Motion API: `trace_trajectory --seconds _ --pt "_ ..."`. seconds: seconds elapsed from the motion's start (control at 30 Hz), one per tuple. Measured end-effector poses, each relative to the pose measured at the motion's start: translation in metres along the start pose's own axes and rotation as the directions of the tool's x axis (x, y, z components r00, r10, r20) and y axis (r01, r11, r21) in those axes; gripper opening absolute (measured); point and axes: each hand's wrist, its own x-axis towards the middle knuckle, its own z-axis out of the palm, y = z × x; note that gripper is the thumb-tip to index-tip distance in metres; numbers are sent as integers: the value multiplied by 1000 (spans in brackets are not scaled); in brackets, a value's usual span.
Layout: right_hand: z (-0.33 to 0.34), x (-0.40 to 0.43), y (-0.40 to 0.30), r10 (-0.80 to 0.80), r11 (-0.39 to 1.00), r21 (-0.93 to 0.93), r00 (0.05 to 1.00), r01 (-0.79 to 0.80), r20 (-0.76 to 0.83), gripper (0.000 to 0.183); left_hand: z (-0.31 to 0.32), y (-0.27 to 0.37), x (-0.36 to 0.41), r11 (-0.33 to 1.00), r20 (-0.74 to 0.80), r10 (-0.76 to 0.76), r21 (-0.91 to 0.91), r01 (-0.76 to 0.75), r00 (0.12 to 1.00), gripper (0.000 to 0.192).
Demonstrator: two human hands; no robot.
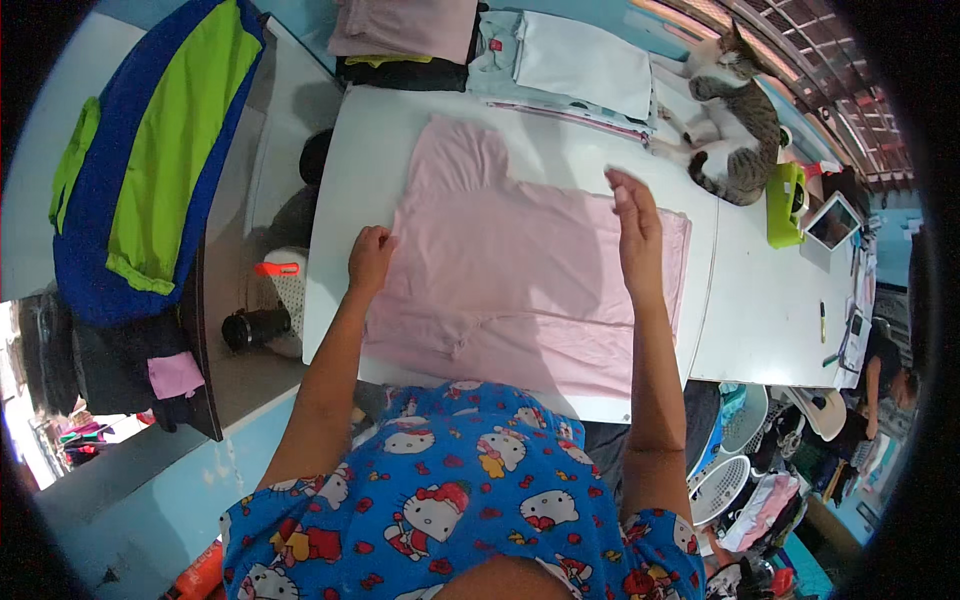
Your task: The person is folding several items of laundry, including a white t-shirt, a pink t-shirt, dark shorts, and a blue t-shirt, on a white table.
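Note:
A pink short-sleeved T-shirt (510, 247) lies spread on the white table (765, 322) before me. One sleeve points to the far side, and the near part is doubled over in a lengthwise fold. My left hand (370, 259) is at the shirt's left edge, fingers curled and fingertips pinching the cloth there. Over the right part of the shirt, near its hem, my right hand (637, 232) has its fingers extended, slightly blurred, with nothing in them. Whether its palm touches the cloth is unclear.
Folded clothes (585, 67) and another stack (405, 37) line the far edge. A tabby-and-white cat (739, 135) lies at the far right, near a green holder (784, 206) and a tablet-like device (831, 221). Laundry baskets (720, 487) stand lower right; another person (885, 367) is beyond.

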Motion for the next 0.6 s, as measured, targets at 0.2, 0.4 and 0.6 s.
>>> trace_trajectory --seconds 0.2,0.4,0.6 --pt "-66 -36 149 69 618 -783 997 -71 -36 26 1 -11 4 952 -52 -167 -268 148 985 21" --pt "-114 -14 166 -11 481 -876 999 37 37 31 -1 -18 24 989 -170 -123 -99 107 978 24" --pt "-132 23 163 72 387 -903 970 189 233 38 17 1 93 985 45 -122 -115 126 992 30"
